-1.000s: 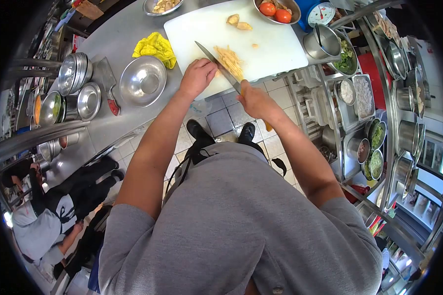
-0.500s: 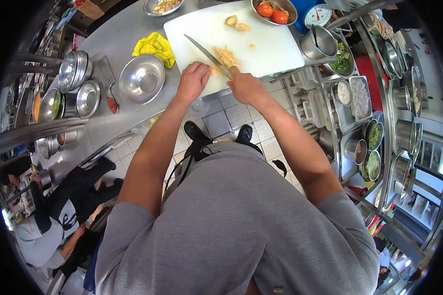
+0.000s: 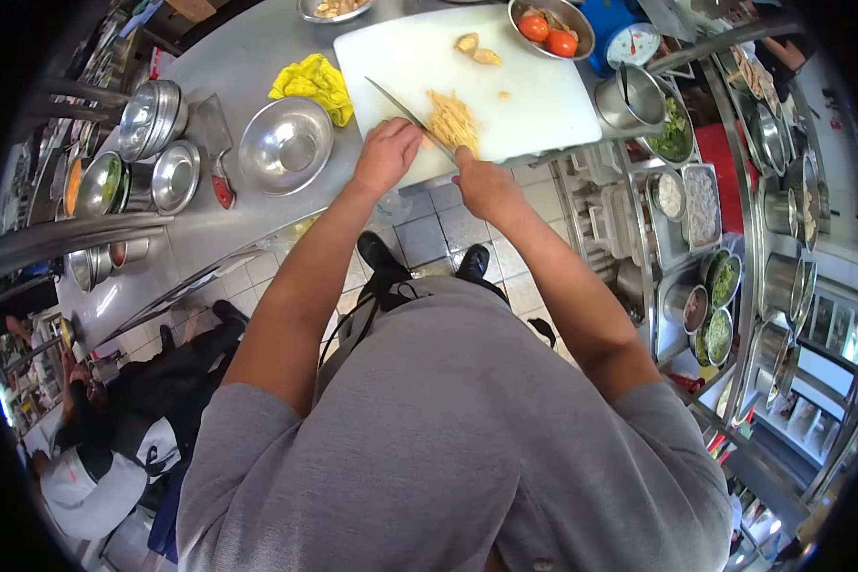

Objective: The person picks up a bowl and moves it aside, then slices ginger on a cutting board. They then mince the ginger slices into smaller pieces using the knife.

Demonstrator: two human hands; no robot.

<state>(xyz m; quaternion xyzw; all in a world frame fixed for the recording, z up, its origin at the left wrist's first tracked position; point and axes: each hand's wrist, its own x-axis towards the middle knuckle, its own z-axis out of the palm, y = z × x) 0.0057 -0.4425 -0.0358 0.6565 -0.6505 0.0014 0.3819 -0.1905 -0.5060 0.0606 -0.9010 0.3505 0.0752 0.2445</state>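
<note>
no text can be read; marks on the scale dial [image 3: 633, 44] are too small.

Commercial kitchen, indicated by steel counter [image 3: 243, 62], cutting board [image 3: 543, 95], stacked metal bowls [image 3: 151, 122] (left) and dial scale [image 3: 632, 44] (far right).

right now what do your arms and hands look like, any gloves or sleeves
The left hand and right hand are ungloved. Both forearms are bare, with no watch or bracelet showing. The short grey sleeves look plain and end above the elbows.

Shreds [image 3: 455, 123] on cutting board [image 3: 543, 105]; bowl [image 3: 286, 146] left, scale [image 3: 631, 44] right.
</note>
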